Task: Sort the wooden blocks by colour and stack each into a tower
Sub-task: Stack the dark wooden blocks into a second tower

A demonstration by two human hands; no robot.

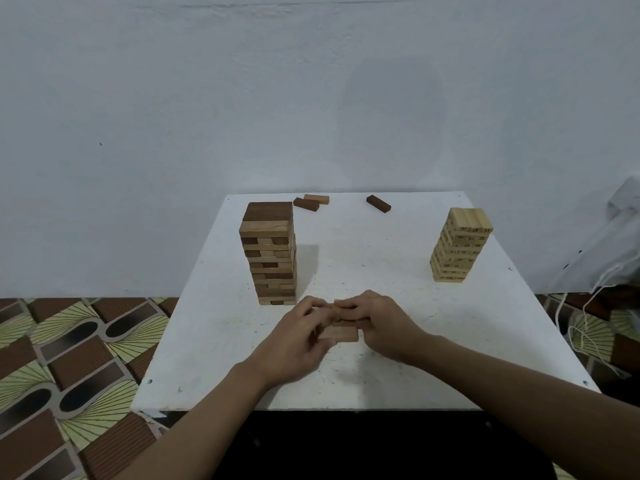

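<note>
Blocks (338,333) lie crosswise just before the mixed tower (272,252); left hand (298,337) and right hand (379,323), equally near, pinch their ends with curled fingers.

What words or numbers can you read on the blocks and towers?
Pale tower: dark printed marks on the block sides, too small and blurred to read.
Brown mixed tower: no text.
Loose blocks at the back: no text.
Small block pile held by the left hand and right hand: no text visible.
So nothing can be quoted.
</note>
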